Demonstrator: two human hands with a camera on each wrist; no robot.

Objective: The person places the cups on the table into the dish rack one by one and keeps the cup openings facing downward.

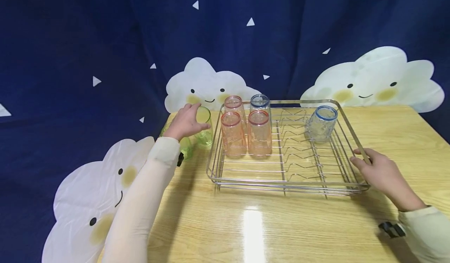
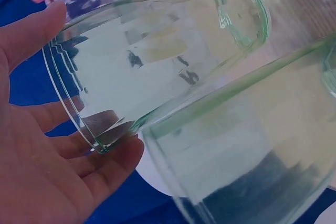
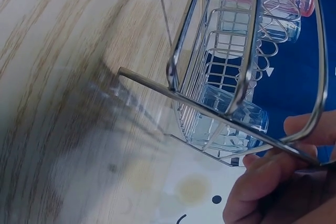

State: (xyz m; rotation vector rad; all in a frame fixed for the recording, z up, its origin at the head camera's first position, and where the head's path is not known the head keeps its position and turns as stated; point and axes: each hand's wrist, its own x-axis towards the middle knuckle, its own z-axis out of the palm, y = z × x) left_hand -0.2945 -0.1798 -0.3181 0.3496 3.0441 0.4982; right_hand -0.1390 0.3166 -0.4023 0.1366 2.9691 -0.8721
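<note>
My left hand [image 1: 186,122] grips a clear green glass [image 1: 204,134] near its top, thumb on one side and fingers on the other. That glass stands just left of the wire dish rack [image 1: 291,184]. Another green glass [image 2: 241,140] is close beside it in the left wrist view, partly behind the hand in the head view. With my right hand [image 1: 381,171] I hold the rack's right rail, thumb and fingers bent around the metal. Inside the rack's left end are pink glasses [image 1: 233,138] and a blue-rimmed glass [image 1: 260,101]. A blue glass [image 1: 321,126] leans at the right end.
The rack sits on a light wooden table [image 1: 218,224]. A dark blue curtain [image 1: 225,32] with smiling white clouds [image 1: 379,75] hangs behind and to the left. Black straps [image 1: 391,229] show at the wrists.
</note>
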